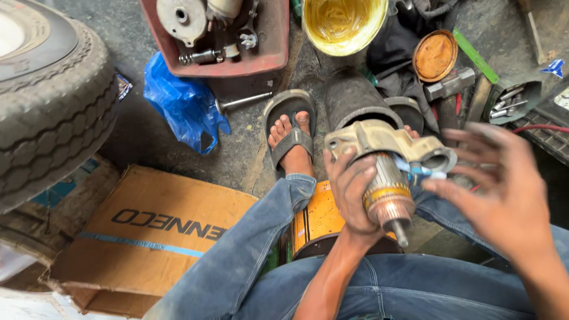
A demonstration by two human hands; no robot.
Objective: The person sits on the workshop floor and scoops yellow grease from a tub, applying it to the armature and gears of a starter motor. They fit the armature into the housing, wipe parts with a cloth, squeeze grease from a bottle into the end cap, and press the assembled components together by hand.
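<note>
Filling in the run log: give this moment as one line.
left hand: grips starter motor armature | right hand: open, blurred, beside housing | seated on yellow can

I sit in a vehicle repair workshop, working low on a grimy concrete floor (148, 130). Far to the left of my hands lies a big worn tyre (47, 101). Ahead of them a red tray (261, 59) holds greasy metal parts, with a yellow grease tub (344, 24) beside it. To the right of that lie a hammer (448, 84) and a holder of sockets (510, 101). A flattened cardboard box (154, 237) lies to my left.
</note>
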